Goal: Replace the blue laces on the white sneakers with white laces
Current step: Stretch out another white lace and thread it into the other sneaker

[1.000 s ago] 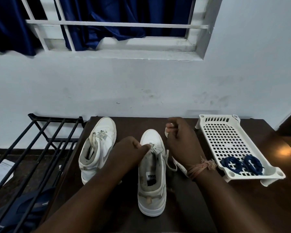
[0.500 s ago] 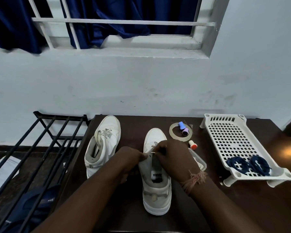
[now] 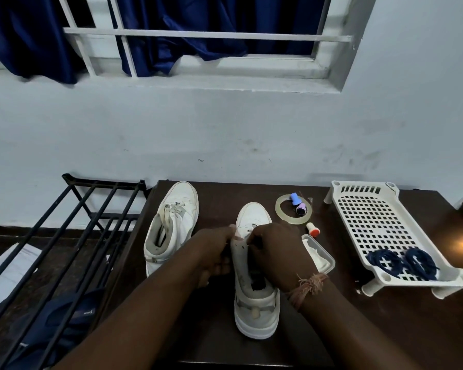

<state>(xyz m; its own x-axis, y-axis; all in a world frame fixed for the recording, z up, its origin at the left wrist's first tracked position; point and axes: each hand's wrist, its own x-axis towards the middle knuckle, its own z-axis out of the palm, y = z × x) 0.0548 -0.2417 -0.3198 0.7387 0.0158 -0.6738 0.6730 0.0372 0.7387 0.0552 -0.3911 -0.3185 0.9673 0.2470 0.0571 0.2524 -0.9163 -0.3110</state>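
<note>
Both hands are down on the near sneaker (image 3: 255, 308), the one standing heel-toward-camera in the middle of the dark table (image 3: 385, 329). The left hand (image 3: 214, 252) is closed around the shoe's left eyelet flap, bracing it. The right hand (image 3: 275, 252) is bunched over the tongue with fingertips pinched together at the eyelets; it looks like a lace end is in there, but the hand hides it, so that cannot be confirmed.

The blue laces (image 3: 402, 264) are already out, two coils lying in the near end of the white perforated tray (image 3: 372, 217) well off to the right. The second sneaker (image 3: 171, 225) stands to the left with pale lacing showing across its front. A small clear container (image 3: 318, 253) just beside the right wrist holds something white, possibly spare lace.

So this reads as threading on the second shoe, low in the eyelet rows. The next move calls for pushing the tip through a small hole while the left hand keeps the flap steady, then drawing the slack through evenly.
</note>
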